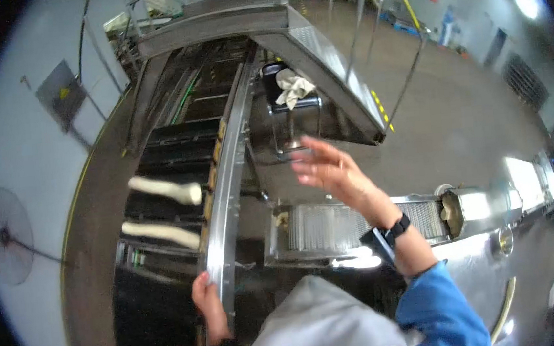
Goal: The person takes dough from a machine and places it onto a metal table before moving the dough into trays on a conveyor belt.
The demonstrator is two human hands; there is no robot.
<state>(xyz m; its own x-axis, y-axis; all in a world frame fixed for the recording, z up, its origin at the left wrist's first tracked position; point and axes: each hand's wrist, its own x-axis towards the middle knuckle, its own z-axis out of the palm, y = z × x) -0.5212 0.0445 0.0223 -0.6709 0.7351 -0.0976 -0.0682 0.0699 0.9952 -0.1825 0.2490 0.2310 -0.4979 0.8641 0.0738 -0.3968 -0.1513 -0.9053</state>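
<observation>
My left hand (209,299) rests at the inner edge of the conveyor's metal side rail (224,207), fingers curled against it. Two long pale pieces that look like dough (166,189) lie crosswise on the black conveyor slats (162,211), beyond that hand; the farther one has a thicker, blunt right end. Raised in the air to the right of the rail is my right hand (329,171), fingers apart and slightly blurred, holding nothing. A dark band circles each wrist.
A metal footbridge with steps (341,78) spans the conveyor ahead. Under it stands a black stool (295,115) with a pale cloth (294,87) on top. A metal mesh belt (324,227) runs off to the right. A fan (5,233) is at the left wall.
</observation>
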